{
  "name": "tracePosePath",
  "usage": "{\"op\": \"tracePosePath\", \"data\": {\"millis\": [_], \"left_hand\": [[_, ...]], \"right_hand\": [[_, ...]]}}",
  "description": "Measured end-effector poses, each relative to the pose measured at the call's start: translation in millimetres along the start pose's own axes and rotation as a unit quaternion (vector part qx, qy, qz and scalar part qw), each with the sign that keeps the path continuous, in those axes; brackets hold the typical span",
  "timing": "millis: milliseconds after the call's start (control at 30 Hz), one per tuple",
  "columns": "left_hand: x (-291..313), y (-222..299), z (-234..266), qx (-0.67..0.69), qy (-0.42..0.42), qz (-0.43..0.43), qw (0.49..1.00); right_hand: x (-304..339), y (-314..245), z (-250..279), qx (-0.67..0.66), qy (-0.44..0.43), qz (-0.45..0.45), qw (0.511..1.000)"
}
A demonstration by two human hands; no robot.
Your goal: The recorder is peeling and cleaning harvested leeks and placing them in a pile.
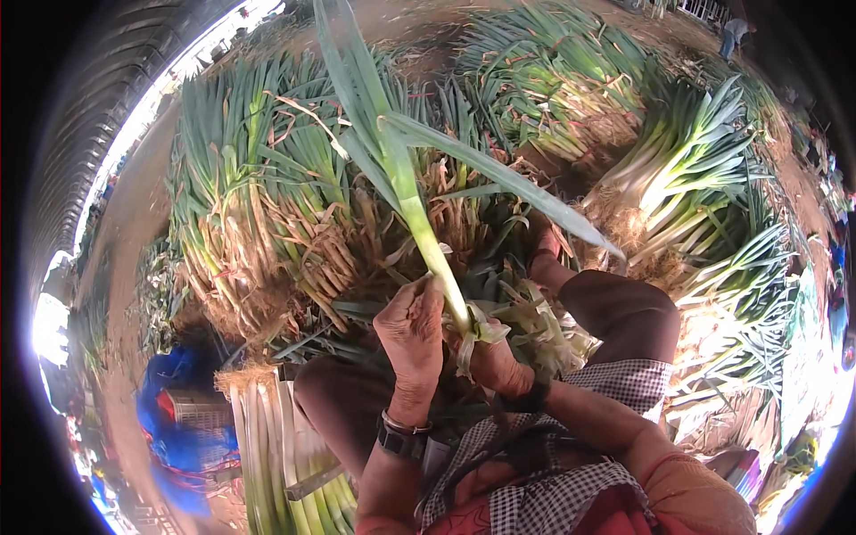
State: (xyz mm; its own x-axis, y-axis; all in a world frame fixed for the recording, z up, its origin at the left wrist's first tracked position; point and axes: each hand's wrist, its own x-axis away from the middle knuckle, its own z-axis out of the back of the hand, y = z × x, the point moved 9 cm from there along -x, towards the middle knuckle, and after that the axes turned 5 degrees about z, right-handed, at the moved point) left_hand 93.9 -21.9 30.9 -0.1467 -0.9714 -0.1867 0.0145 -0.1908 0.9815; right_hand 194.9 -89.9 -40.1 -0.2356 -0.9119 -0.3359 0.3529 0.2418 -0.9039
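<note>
A single leek (pixel 412 209) stands tilted in front of me, its long green leaves fanning up and to the right. My right hand (pixel 499 364) is closed around its pale lower end, where loose peeled outer leaves (pixel 489 332) curl over the fingers. Against the left side of the pale stalk, my left hand (pixel 412 325) is closed, its fingertips pinched at the stalk's surface. What exactly lies between those fingertips is hard to make out. The leek's root end is hidden by my right hand.
Tall bundles of untrimmed leeks (pixel 227 192) stand ahead on the left, more (pixel 571 80) at the far middle. Other leeks (pixel 695 169) lie piled on the right. Cleaned leeks (pixel 259 446) rest beside my left knee, near a blue plastic sheet (pixel 174 428). A person (pixel 735 37) bends far off.
</note>
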Motion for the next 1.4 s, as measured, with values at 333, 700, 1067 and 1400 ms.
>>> {"op": "tracePosePath", "data": {"millis": [333,700,1067,1400], "left_hand": [[-3.9,-77.2,6.6,0.191,-0.05,0.195,0.961],[-55.2,-15.3,36.9,0.327,-0.08,0.11,0.935],[-72.5,-80.3,65.7,0.384,-0.103,0.133,0.908],[-102.4,-63.6,79.3,0.416,-0.169,0.117,0.886]], "right_hand": [[9.1,-0.3,-13.5,-0.289,-0.083,-0.137,0.944],[-3.0,23.0,-47.8,-0.146,-0.119,-0.009,0.982],[-72.0,-7.8,-50.9,-0.075,-0.175,-0.038,0.981],[-56.7,42.7,-87.1,-0.614,0.1,-0.331,0.709]]}}
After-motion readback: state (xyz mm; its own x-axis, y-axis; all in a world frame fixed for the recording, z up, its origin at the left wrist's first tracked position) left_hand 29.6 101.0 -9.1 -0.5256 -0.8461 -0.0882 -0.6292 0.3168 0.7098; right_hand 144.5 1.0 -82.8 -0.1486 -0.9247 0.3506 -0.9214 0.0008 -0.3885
